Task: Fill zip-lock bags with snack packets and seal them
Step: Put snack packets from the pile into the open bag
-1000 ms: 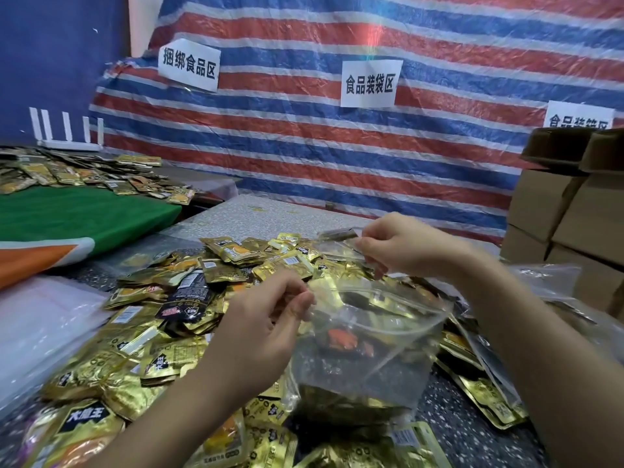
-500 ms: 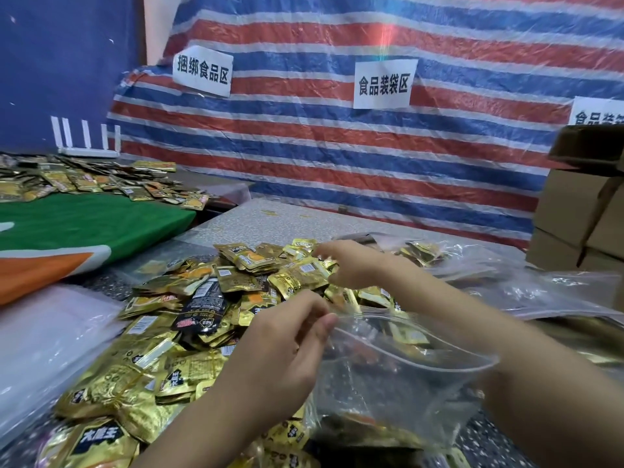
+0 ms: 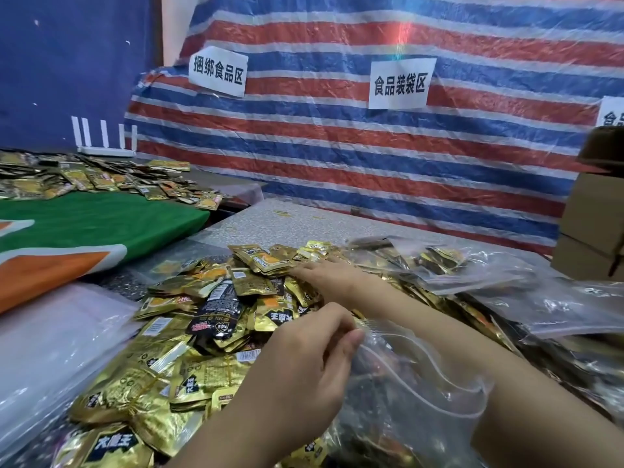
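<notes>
A clear zip-lock bag [image 3: 418, 376] with its mouth open sits low in the middle, some snack packets dimly visible inside. My left hand [image 3: 304, 369] pinches the bag's left rim between thumb and fingers. My right hand [image 3: 327, 276] reaches across to the heap of gold and black snack packets [image 3: 216, 309] and lies on the packets at the heap's far side, fingers stretched out flat. What is under the palm is hidden.
Filled zip-lock bags [image 3: 472, 265] lie at the right. A stack of empty clear bags [image 3: 50, 349] is at the left, next to a green and orange cloth [image 3: 84, 231]. Cardboard boxes [image 3: 594, 228] stand at the right edge. A striped tarp hangs behind.
My right hand has let go of the bag's right rim and moved forward and left onto the packet heap. My left hand keeps its pinch on the bag; the view has shifted closer.
</notes>
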